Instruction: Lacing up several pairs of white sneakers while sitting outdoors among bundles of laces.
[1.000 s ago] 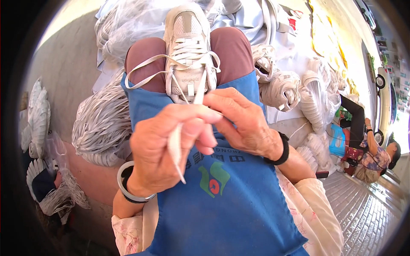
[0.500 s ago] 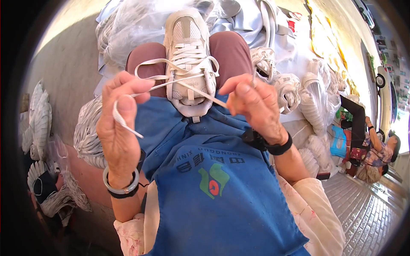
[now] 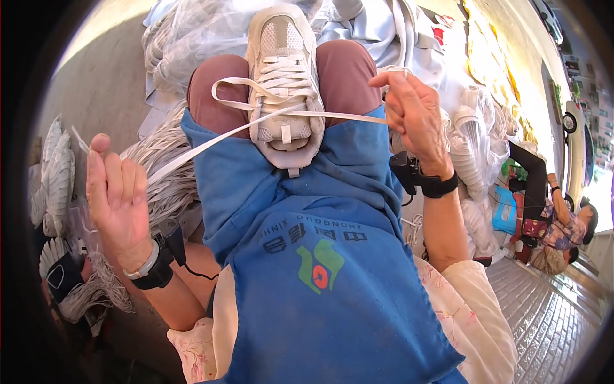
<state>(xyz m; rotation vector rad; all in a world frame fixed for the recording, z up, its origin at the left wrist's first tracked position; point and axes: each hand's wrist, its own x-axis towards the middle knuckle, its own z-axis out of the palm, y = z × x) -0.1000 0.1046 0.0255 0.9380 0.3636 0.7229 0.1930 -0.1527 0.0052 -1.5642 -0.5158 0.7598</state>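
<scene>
A beige sneaker (image 3: 281, 42) rests between my knees, its toe pointing away from me. Flat pale laces cross its tongue, and a loose loop lies to the left of them. From the top of the lacing, one shoelace (image 3: 208, 146) runs taut down to my left hand (image 3: 119, 200), whose fingers are curled closed around it. The other end stretches almost level to my right hand (image 3: 414, 116), which is also closed on it, forefinger pointing left. Both hands are off the shoe, spread wide on either side. Wrist straps with small dark devices sit on both arms.
A blue apron (image 3: 332, 256) covers my lap. Bundled pale laces (image 3: 173, 160) lie beside my left knee. Plastic-wrapped stock (image 3: 192, 38) is piled beyond the shoe, and bagged pale shoes (image 3: 470, 128) stand at right. Another person (image 3: 556, 221) sits farther right.
My hands have moved well apart, the left outward and down, the right outward and up. The two shoelace ends are now drawn straight, and the right-hand loop is gone.
</scene>
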